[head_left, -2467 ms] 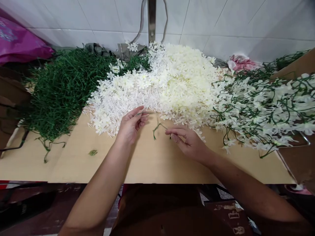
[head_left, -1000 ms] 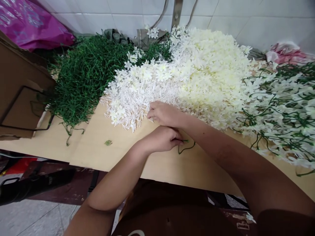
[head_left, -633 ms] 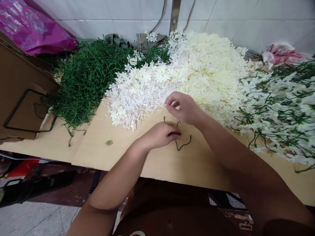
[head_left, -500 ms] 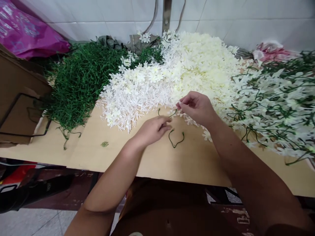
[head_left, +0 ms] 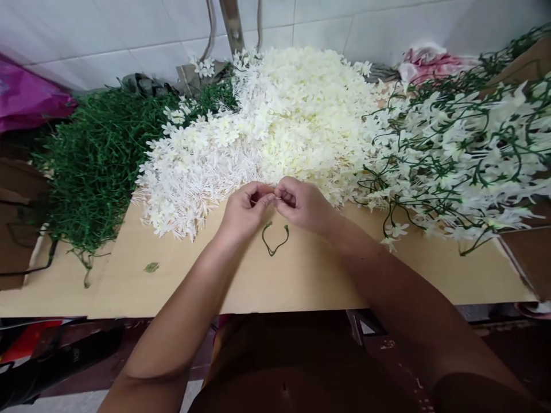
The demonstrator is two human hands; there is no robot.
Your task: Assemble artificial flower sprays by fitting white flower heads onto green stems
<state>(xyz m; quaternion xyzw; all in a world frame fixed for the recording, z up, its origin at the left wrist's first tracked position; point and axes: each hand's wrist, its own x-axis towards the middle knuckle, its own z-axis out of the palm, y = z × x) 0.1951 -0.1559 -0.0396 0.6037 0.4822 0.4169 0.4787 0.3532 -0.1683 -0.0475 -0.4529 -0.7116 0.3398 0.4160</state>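
Note:
My left hand [head_left: 245, 211] and my right hand [head_left: 303, 205] meet fingertip to fingertip above the table, close to the front of the flower heap. A thin white stem [head_left: 278, 198] shows between the fingertips, pinched by my right hand. My left hand is closed too, but its fingers hide most of what they grip. Just below them on the table lies a bent green plastic stem [head_left: 272, 252], forked into a V. Behind my hands spreads a heap of white and cream artificial flowers [head_left: 301, 115], many with bare white stalks.
A pile of green plastic stems [head_left: 99, 166] stands at the left, beside a cardboard box [head_left: 19, 201]. White flowers on green stems [head_left: 456, 155] are heaped at the right. A small green scrap [head_left: 151, 267] lies on the tan tabletop [head_left: 181, 292]. A tiled wall [head_left: 150, 34] runs behind.
My hands, apart before, have come together at the fingertips. The right hand has moved left and down from the flower heap with the white stem. The view has shifted to the right.

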